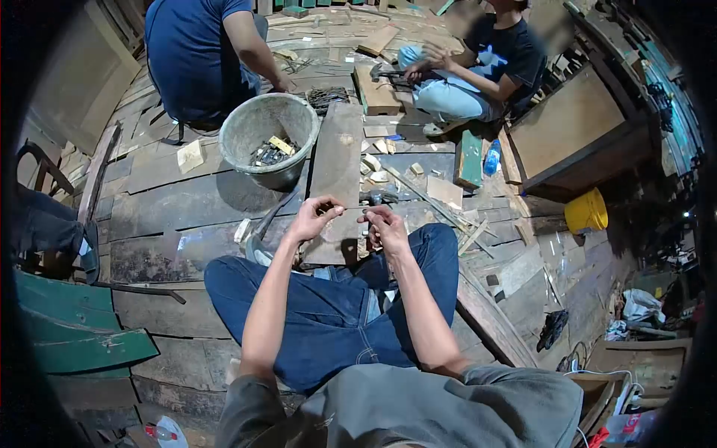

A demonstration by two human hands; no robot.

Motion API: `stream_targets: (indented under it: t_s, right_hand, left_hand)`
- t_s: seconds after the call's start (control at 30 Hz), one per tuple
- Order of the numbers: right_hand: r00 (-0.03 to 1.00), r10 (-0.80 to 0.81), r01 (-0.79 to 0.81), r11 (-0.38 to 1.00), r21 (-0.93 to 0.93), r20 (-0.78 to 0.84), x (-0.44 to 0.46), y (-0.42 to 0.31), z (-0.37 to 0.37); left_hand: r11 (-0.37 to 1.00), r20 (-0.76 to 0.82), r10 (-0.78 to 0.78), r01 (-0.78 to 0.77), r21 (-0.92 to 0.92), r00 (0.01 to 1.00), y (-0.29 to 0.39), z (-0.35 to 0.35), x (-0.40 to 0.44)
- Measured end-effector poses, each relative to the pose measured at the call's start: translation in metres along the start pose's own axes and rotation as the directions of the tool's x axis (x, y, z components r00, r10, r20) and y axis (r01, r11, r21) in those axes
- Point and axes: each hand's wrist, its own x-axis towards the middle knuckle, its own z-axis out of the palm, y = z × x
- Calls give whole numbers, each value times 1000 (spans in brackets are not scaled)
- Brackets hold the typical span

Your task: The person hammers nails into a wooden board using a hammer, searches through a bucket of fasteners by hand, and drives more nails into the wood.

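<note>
Above a long wooden board (334, 160) between my legs, my two hands are close together. A thin, nail-like piece (354, 208) stretches between their fingertips. My left hand (316, 218) pinches one end of it with thumb and forefinger. The fingers of my right hand (386, 226) are closed at the other end, beside a small dark object. A hammer head (379, 197) seems to lie on the board just beyond my right hand. The grey bucket (243, 119), holding dark metal pieces and a pale block, stands ahead on the left.
A person in blue (196, 60) sits beyond the bucket. Another person (493, 82) sits at the front right, holding a hammer. Wood scraps (446, 191), a green block (469, 158), a blue bottle (492, 157) and a yellow bucket (586, 212) are on the right.
</note>
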Motion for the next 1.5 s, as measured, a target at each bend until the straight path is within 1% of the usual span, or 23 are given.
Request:
stream_targets:
  t_s: [0.13, 0.27, 0.33, 0.4, 0.53, 0.6, 0.63, 0.67, 0.7, 0.73, 0.8, 0.87, 1.0, 1.1, 1.13, 1.2, 1.23, 1.27, 1.33, 1.37, 1.43, 1.47, 1.5]
  right_hand:
    - [999, 21, -23, 998, -54, -34, -3, -4, 3]
    - [998, -15, 7, 993, -116, -63, -8, -9, 8]
    - [999, -27, 22, 995, -96, -44, -6, -7, 5]
    - [999, -34, 32, 997, -73, -29, -4, -6, 4]
    - [998, 35, -37, 999, -39, -55, 0, -5, 8]
    - [992, 28, -52, 980, -190, -126, 7, 0, 11]
    - [985, -61, 0, 936, -353, -160, 17, 12, 12]
    - [974, -151, 45, 861, -506, -170, 27, 25, 14]
    - [960, -240, 91, 751, -654, -143, 46, 54, 5]
    - [979, -175, 34, 655, -755, -109, 49, 49, 10]
    - [978, -210, 94, 479, -873, -10, 50, 45, 29]
    - [950, -301, 168, 253, -953, 87, 68, 68, 34]
    - [936, -314, 200, 112, -973, 156, 100, 82, 52]
    - [957, -262, 155, 87, -984, 128, 106, 99, 64]
    - [932, -323, 189, 45, -981, 165, 104, 105, 64]
    - [932, -323, 179, 10, -984, 166, 106, 110, 64]
    - [938, -316, 164, 32, -986, 145, 107, 107, 66]
    - [942, -308, 150, 36, -988, 132, 109, 105, 67]
    - [941, -310, 154, 44, -987, 133, 107, 99, 71]
    - [944, -309, 146, 79, -986, 115, 105, 97, 72]
    - [953, -286, 127, 85, -988, 98, 104, 89, 74]
    - [958, -274, 115, 82, -990, 89, 102, 88, 75]
    - [953, -290, 118, 85, -989, 89, 103, 88, 76]
  left_hand:
    - [996, 49, -18, 14, 85, 999, 8, -1, -2]
    - [998, 79, 3, -8, 61, 997, 9, 2, -2]
    - [993, 83, -65, 56, 108, 994, 11, 3, -2]
    - [990, 59, -3, -6, 141, 998, 12, 3, -2]
    - [988, 20, -25, 21, 156, 999, 13, -3, -1]
    - [993, -32, -17, 21, 118, 999, 4, -12, 0]
    - [1000, -56, 12, -11, 16, 998, 3, -17, 1]
    - [1000, -107, -14, 14, -6, 994, 0, -22, 2]
    - [998, -148, 5, -14, -59, 989, -3, -27, 4]
    - [993, -191, 22, -43, -107, 981, -4, -33, 3]
    - [992, -272, 9, -43, -120, 962, -4, -45, 3]
    - [976, -331, -46, -28, -218, 943, -2, -52, 2]
    - [942, -403, -48, -93, -323, 914, -1, -68, 1]
    - [937, -481, -72, -106, -334, 874, 4, -78, -3]
    - [934, -517, -57, -137, -329, 854, 5, -82, -3]
    - [959, -584, -88, -90, -267, 807, 15, -93, -6]
    - [983, -608, -57, -60, -171, 792, 22, -101, -9]
    - [980, -634, -3, -124, -156, 773, 12, -108, -8]
    - [1000, -675, -12, 1, -17, 738, 22, -128, -1]
    - [994, -678, 69, 3, 105, 732, 19, -140, 8]
    - [959, -583, -33, 190, 211, 812, 35, -164, 29]
    - [935, -575, 3, 202, 292, 818, 27, -175, 43]
    - [944, -568, -9, 194, 266, 823, 26, -180, 55]
